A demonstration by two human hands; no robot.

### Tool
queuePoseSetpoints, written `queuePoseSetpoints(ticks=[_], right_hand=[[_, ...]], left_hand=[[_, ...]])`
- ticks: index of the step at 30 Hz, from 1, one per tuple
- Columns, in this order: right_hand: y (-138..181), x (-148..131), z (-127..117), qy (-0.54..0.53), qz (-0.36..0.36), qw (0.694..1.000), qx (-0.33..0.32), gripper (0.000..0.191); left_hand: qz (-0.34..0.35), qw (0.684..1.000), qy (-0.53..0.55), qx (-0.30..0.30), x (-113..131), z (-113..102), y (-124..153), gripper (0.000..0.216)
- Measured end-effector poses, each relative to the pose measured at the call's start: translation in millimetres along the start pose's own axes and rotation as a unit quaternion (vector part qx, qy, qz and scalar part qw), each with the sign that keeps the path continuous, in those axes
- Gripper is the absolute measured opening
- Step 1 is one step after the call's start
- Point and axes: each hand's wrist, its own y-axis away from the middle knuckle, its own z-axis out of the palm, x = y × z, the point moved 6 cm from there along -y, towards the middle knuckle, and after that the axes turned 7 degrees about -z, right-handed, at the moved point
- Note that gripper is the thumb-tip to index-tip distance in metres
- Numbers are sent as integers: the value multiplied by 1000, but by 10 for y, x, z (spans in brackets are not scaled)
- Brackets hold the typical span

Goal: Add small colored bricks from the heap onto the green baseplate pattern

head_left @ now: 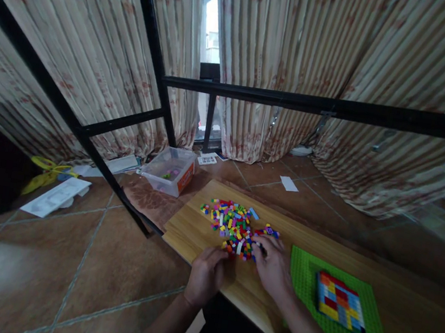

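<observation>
A heap of small coloured bricks lies on a wooden table. My left hand rests on the table at the near edge of the heap, fingers curled, and nothing shows in it. My right hand reaches into the heap's right side, fingertips among the bricks; whether it pinches one is hidden. To the right lies a green baseplate with a flat patch of red, yellow, blue and white bricks built on it.
A clear plastic box with an orange label stands on the tiled floor behind the table. Papers and a yellow object lie at the left. A black metal frame and curtains surround the space.
</observation>
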Motion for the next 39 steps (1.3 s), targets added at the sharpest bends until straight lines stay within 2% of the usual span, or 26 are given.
queuePoseSetpoints(ticks=[5, 10, 15, 17, 20, 22, 25, 28, 31, 35, 37, 39], right_hand=[[-521, 374, 102, 53, 68, 996, -10, 24], [-913, 533, 327, 75, 84, 992, -50, 15], [-981, 534, 478, 72, 98, 990, -74, 14], [-963, 506, 440, 67, 105, 990, -69, 14], [-891, 400, 253, 57, 112, 991, -39, 19], [-771, 287, 65, 45, 114, 992, -11, 24], [-432, 118, -243, 12, 109, 993, 30, 29], [78, 140, -557, -111, 133, 979, 106, 27], [638, 418, -825, -157, 209, 954, 144, 31], [1273, 944, -1194, -163, 330, 910, 193, 35], [1472, 1155, -1337, -154, 372, 894, 197, 35], [1563, 1289, -1440, -140, 380, 892, 199, 34]], left_hand=[[0, 999, -32, -34, -45, 35, -84, 29], [-6, 998, -31, -53, -2, 108, -158, 27], [12, 998, -37, -46, -21, 113, -169, 21], [24, 998, -41, -37, -35, 107, -176, 21], [37, 998, -51, -32, -52, 110, -199, 22], [43, 997, -52, -37, -55, 115, -212, 22], [53, 997, -48, -41, -44, 105, -213, 23], [49, 997, -38, -46, -41, 82, -205, 24], [38, 998, -14, -47, -64, 49, -207, 24], [32, 999, 0, -10, -78, 2, -214, 21], [45, 999, -7, 11, -9, 17, -207, 19], [70, 997, -6, 20, 139, 82, -194, 17]])
